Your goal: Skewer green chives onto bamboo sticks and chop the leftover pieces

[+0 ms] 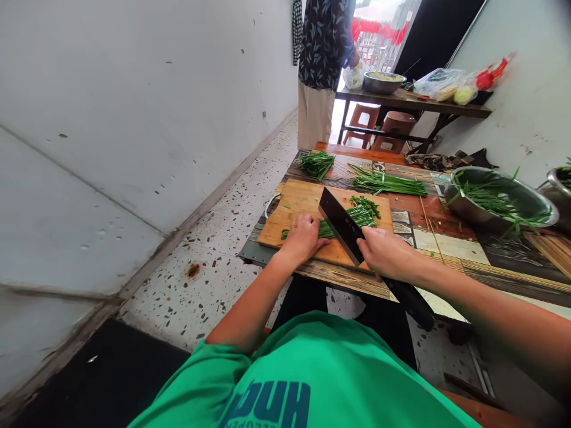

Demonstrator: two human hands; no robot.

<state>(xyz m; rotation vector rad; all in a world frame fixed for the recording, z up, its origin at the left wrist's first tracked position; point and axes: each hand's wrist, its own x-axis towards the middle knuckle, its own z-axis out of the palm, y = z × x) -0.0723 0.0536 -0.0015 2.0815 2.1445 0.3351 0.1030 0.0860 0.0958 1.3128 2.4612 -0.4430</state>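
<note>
A wooden cutting board [297, 196] lies near the table's front edge. My left hand [303, 239] is on it, fingers curled over a bunch of garlic chives [328, 229] and pressing them down. My right hand [387, 252] grips a dark cleaver [339, 221], its broad blade tilted over the bunch just right of my left fingers. Part of the bunch is hidden behind the blade. Short cut chive pieces [366, 207] lie at the board's far right.
Beyond the board lie a small pile of chives [316, 164] and a long tied bundle [388, 181]. A steel bowl of chives [499, 196] stands at right, near thin sticks [432, 229]. Another person [323, 65] stands at a back table [419, 102].
</note>
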